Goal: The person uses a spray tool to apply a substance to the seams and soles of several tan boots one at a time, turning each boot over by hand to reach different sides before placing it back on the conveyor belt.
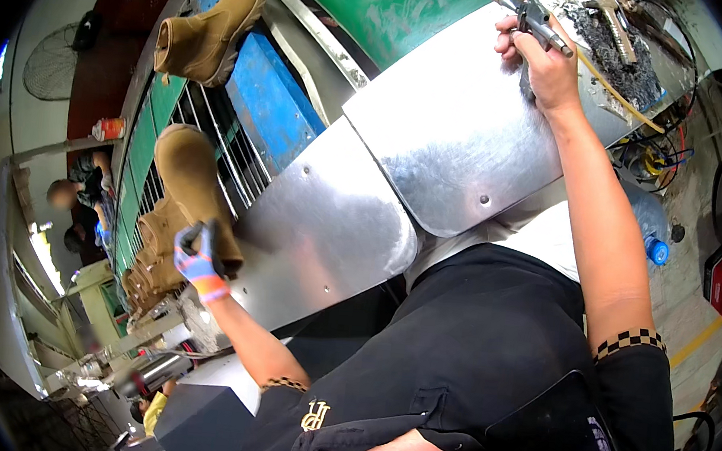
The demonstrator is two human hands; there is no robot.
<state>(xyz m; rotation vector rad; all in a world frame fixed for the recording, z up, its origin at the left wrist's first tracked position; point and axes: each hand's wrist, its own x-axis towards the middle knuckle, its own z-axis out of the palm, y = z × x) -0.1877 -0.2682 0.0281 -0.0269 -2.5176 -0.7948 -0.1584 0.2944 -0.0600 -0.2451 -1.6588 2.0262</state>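
Note:
My left hand (pixel 199 259), in a grey, blue and orange glove, has its fingers curled at the shaft end of a tan boot (pixel 191 170), which lies toe away over the wire rack. My bare right hand (pixel 550 70) is wrapped round a grey metal spray gun (pixel 543 27), held above the far right end of the metal sheet. Another tan boot (pixel 214 33) is farther off at the upper left, its sole turned to the right. The sheet-metal worktop (pixel 464 148) lies between my hands.
Several tan boots (pixel 155 245) line the rack (pixel 213 137) at the left. A brush (pixel 616 28) lies on the dark, crusted patch at the far right, beside a yellow hose (pixel 621 98). Cables and a blue-capped bottle (pixel 656 250) are at my right. People work in the left background.

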